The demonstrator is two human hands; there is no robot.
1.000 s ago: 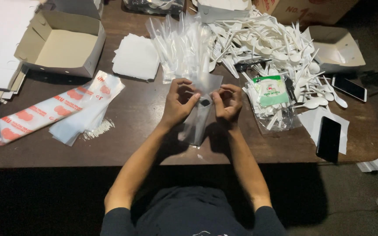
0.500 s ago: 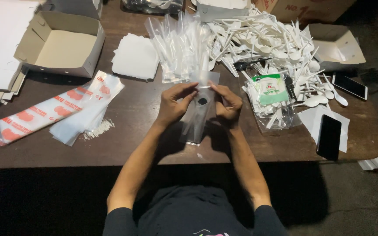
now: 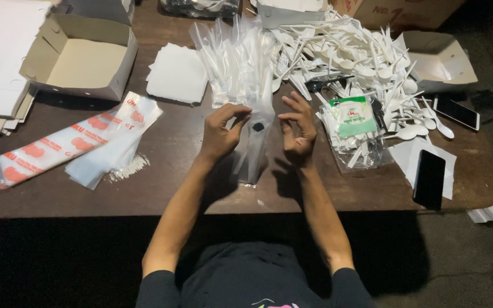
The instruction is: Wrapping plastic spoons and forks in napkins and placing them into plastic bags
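Clear plastic sleeve [image 3: 252, 149] lies on the bench [image 3: 189, 182] near its centre, between the two hands, long axis running 12 to 6 o'clock. Left hand [image 3: 221, 132] pinches its upper edge with thumb and fingers; a small dark spot shows on the sleeve beside that grip. Right hand [image 3: 298, 130] is released, fingers spread and curled, just beside the sleeve, holding nothing.

Containers: open cardboard box [image 3: 78, 57] at 10 o'clock, nothing visible inside. Second open box [image 3: 437, 57] at 2 o'clock, interior partly hidden. Clear bag [image 3: 352, 134] at 3 o'clock holds white utensils and a green-and-white packet.

Surface: dark brown wooden bench, rounded right end. Pile of white plastic cutlery [image 3: 349, 57] at 1 o'clock. Stack of clear sleeves [image 3: 235, 63] at 12 o'clock. White napkins [image 3: 177, 74] at 11 o'clock. Red-and-white printed bags [image 3: 69, 145] at 9 o'clock. Two phones: black one [image 3: 429, 178] at 4 o'clock, another [image 3: 456, 113] at 3 o'clock. Floor below is dim.

Sleeve looks thin, transparent, slightly crumpled, glossy.
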